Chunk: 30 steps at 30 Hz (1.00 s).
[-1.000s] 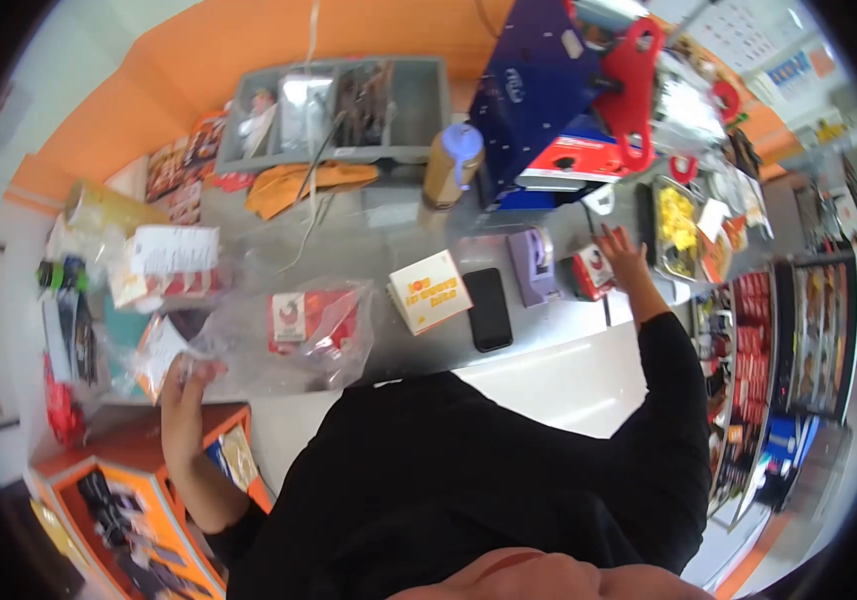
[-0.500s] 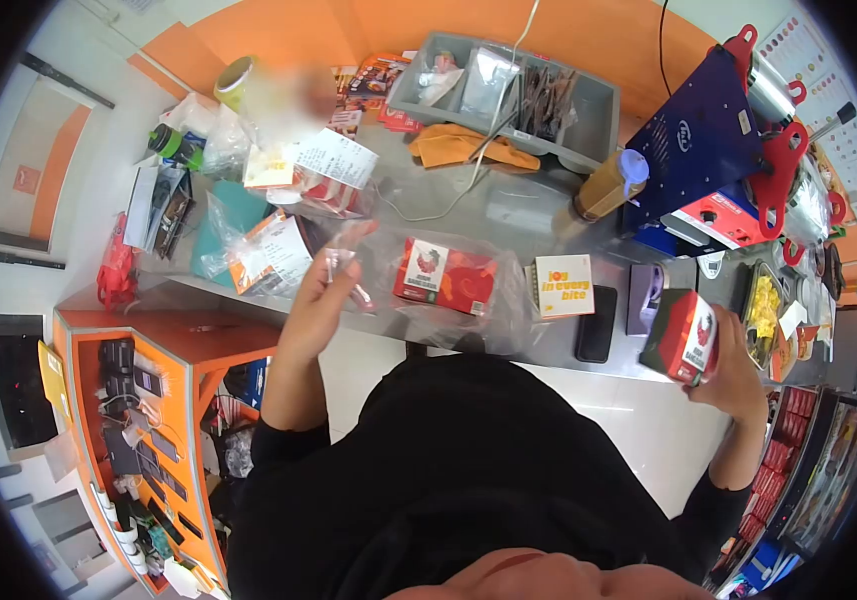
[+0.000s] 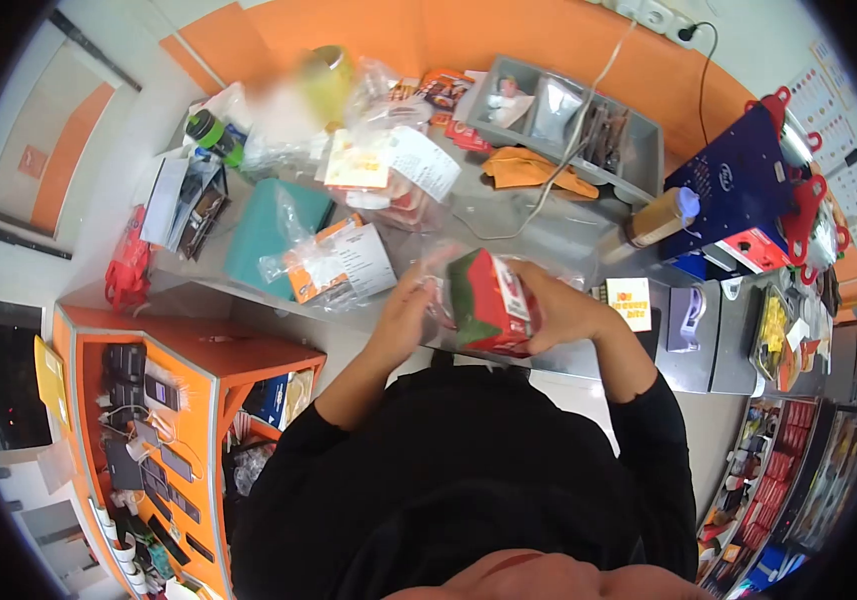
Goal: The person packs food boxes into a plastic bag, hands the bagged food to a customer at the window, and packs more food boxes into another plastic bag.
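My right hand (image 3: pixel 567 308) grips a red and dark green food box (image 3: pixel 494 305) from its right side. The box is tilted in front of my body, over the near edge of the counter. On the other side, my left hand (image 3: pixel 404 318) has its fingers closed at the rim of a clear plastic bag (image 3: pixel 437 268), close against the box's left side. The held box and my hands cover most of the bag and whatever is inside. Left of my left hand lies another clear bag with an orange and white receipt (image 3: pixel 357 262).
A bagged order with a long receipt (image 3: pixel 426 165) sits farther back, near a teal case (image 3: pixel 271 238). A grey divided tray (image 3: pixel 639 165) stands at the wall. To the right are a yellow-lettered notepad (image 3: pixel 630 304), a bottle (image 3: pixel 664 218) and a blue machine (image 3: pixel 739 180).
My right hand has carried the box from the far right to the middle, over the plastic bag. My left hand has shifted right to meet it. The camera view has turned somewhat.
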Motion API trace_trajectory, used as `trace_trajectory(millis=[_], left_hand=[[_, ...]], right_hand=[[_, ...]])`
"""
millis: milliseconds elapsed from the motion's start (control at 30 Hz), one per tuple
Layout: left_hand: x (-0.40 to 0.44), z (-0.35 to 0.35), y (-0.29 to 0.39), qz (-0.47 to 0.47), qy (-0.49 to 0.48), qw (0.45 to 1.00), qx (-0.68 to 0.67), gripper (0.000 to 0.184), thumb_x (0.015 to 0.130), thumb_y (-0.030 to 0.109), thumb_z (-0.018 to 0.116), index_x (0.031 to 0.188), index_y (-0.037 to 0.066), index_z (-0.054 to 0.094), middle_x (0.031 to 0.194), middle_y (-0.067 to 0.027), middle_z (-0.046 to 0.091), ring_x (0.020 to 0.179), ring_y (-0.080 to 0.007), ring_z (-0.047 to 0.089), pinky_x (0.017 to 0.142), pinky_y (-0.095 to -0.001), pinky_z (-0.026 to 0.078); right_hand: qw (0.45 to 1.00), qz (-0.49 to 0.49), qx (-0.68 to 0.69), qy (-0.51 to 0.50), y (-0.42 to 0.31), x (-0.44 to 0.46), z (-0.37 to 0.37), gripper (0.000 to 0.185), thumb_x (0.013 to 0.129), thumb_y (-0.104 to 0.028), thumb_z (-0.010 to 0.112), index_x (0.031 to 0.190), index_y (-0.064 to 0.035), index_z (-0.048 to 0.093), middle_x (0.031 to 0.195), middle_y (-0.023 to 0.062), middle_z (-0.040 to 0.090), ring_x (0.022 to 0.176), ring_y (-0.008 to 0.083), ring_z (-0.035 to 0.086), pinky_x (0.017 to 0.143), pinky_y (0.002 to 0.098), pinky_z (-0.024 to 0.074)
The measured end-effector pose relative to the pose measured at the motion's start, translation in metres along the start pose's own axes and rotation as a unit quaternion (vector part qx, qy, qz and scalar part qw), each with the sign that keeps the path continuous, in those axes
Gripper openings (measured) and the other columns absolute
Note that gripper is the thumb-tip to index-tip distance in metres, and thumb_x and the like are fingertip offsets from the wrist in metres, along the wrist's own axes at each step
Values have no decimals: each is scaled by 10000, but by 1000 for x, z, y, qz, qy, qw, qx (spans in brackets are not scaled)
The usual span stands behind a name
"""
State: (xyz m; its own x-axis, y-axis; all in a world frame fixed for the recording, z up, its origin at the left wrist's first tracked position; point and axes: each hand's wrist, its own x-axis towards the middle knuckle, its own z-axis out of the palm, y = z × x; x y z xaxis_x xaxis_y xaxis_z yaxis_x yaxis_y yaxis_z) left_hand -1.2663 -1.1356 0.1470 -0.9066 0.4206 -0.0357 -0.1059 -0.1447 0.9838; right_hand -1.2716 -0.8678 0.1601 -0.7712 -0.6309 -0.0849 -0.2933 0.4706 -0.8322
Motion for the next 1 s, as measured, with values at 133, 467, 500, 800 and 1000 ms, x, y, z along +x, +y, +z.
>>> trace_trajectory(millis=[133, 467, 500, 800, 1000], left_hand=[[-9, 0, -6, -39, -80, 996, -24, 410, 1019, 132, 357, 1417, 47, 404, 1262, -94, 528, 757, -120, 627, 648, -214, 525], [-2, 19, 7, 37, -110, 991, -58, 393, 1015, 102, 351, 1384, -10, 426, 1484, -131, 338, 902, -192, 652, 730, -283, 583], [-1, 17, 1, 28, -115, 992, -46, 403, 1019, 123, 338, 1393, -8, 415, 1502, -122, 333, 903, -188, 648, 708, -290, 586], [4, 19, -9, -43, -42, 998, 29, 439, 1022, 204, 351, 1417, 19, 402, 1461, -112, 407, 845, -158, 630, 671, -290, 585], [7, 46, 13, 12, 64, 997, 40, 469, 1010, 243, 361, 1398, -13, 422, 1396, -144, 484, 769, -94, 581, 608, -266, 567]], right_hand=[[977, 178, -112, -32, 13, 1, -1, 977, 515, -269, 826, 1356, 7, 413, 1274, 244, 521, 1202, 393, 495, 1032, 427, 404], [870, 338, -358, 26, 32, 16, 55, 1158, 509, -328, 862, 1460, -48, 264, 1485, 210, 313, 1355, 377, 340, 971, 574, 440], [864, 354, -356, 33, 48, 10, 60, 1158, 509, -328, 862, 1460, -48, 264, 1485, 210, 313, 1355, 377, 340, 971, 574, 440], [881, 294, -371, 17, 27, -92, 72, 735, 851, -389, 646, 1404, 9, 372, 1441, 253, 373, 1285, 392, 445, 1020, 456, 422], [908, -28, -417, 25, -47, -128, -24, 338, 838, -145, 614, 1153, -24, 591, 1113, 138, 639, 951, 364, 647, 769, 425, 545]])
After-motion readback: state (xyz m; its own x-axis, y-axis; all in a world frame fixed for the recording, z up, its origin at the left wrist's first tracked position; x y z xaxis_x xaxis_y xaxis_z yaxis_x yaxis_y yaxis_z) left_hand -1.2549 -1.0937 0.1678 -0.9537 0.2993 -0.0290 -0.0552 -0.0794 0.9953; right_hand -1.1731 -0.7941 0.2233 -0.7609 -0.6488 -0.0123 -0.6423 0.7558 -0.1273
